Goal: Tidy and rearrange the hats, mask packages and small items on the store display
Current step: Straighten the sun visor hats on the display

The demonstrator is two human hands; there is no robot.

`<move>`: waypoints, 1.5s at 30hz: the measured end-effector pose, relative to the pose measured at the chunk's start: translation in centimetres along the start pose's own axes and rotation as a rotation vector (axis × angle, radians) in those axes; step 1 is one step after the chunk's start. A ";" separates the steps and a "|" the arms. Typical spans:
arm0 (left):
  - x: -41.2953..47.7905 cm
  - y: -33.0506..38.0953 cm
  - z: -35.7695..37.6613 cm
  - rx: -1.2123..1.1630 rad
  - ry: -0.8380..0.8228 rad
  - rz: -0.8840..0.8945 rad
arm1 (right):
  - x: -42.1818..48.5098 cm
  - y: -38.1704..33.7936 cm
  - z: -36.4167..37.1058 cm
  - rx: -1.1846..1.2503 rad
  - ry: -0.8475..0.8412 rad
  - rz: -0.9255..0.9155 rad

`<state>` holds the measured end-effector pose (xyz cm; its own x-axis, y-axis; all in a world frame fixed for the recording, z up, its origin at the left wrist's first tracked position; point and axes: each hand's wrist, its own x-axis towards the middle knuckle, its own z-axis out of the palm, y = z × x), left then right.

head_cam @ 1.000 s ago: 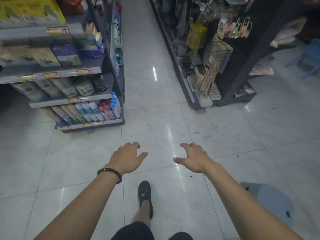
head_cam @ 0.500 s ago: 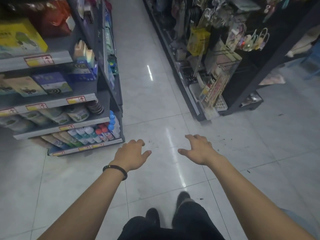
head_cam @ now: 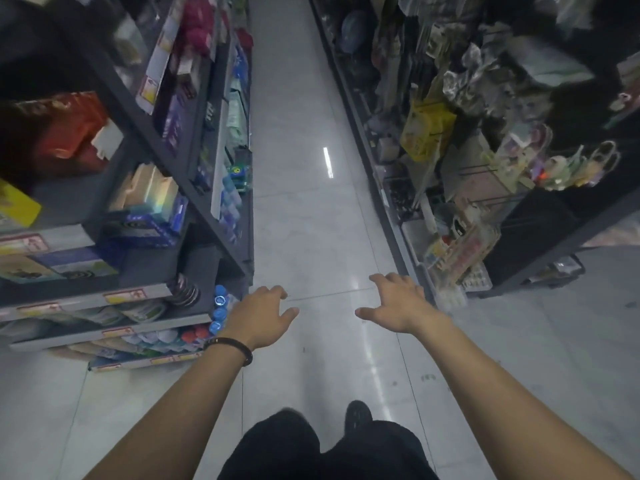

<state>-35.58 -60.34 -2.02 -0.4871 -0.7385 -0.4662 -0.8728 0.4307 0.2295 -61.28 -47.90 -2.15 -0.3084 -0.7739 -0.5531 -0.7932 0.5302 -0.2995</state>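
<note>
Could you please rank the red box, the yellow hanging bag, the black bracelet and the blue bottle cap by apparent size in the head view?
1. red box
2. yellow hanging bag
3. black bracelet
4. blue bottle cap
Nearness to the camera enlarges the bracelet.

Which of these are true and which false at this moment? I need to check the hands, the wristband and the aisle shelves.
1. Both hands are empty. True: the left hand and right hand hover over the floor with loosely curled fingers.
2. The dark wristband is on the right wrist. False: the wristband is on the left wrist.
3. Blue-capped bottles stand low on the left shelf unit, beside the left hand. True.
4. The right hand grips a yellow package. False: the yellow package sits up on the right rack, well away from that hand.
</note>
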 end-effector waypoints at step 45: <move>89.3 -3.8 -50.4 -0.201 0.022 -0.088 | 88.4 -18.4 -55.5 -0.002 -0.030 -0.148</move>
<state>-77.36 -154.02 -1.48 -0.4070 -0.7807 -0.4741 -0.8998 0.2533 0.3553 -103.13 -145.30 -2.39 -0.1723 -0.8328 -0.5261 -0.8296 0.4106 -0.3783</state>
